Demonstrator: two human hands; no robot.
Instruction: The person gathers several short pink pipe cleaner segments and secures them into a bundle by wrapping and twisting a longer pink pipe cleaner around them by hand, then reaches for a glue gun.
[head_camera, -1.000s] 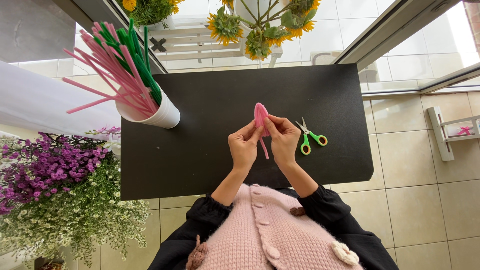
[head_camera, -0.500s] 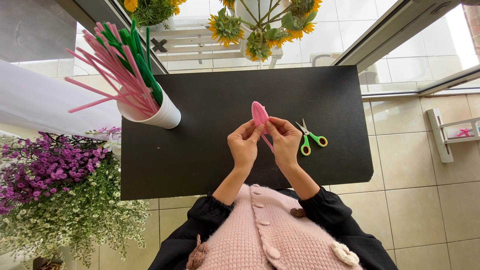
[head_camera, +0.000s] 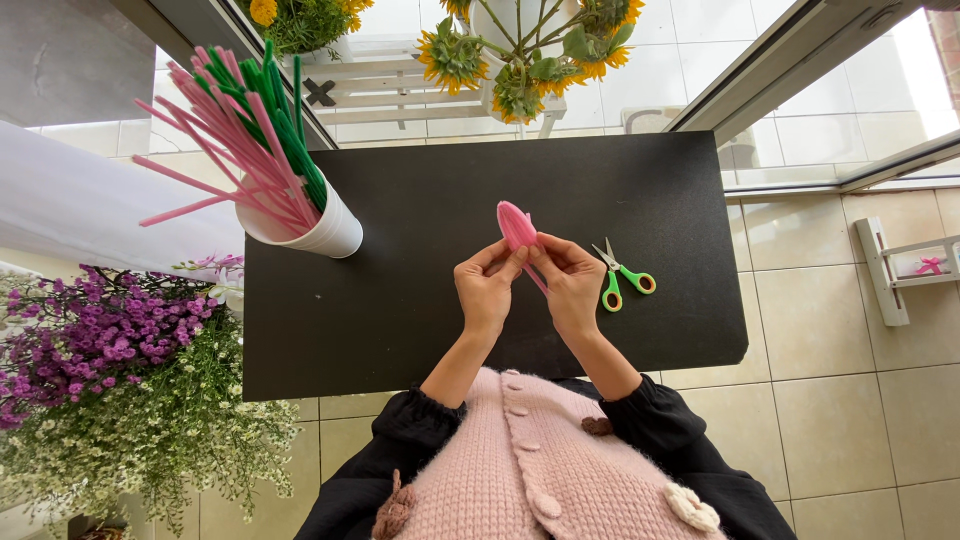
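Both hands pinch the pink pipe-cleaner bud (head_camera: 517, 224) above mid-desk (head_camera: 400, 300). Left hand (head_camera: 487, 290) and right hand (head_camera: 570, 285) are closed on its stem, equally near. Long axis runs far-left to near-right. Scissors (head_camera: 622, 280) lie just right of my right hand.

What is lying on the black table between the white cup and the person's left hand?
In the head view, nothing: between the white cup and the left hand, only bare black table shows.
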